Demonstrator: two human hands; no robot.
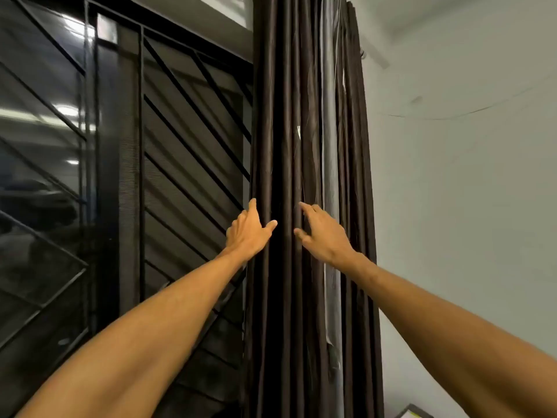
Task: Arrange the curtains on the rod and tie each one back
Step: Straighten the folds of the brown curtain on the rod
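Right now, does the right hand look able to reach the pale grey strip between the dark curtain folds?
Probably yes. The right hand rests open on the dark curtain folds, and the pale grey strip hangs just beside it, with nothing in front.
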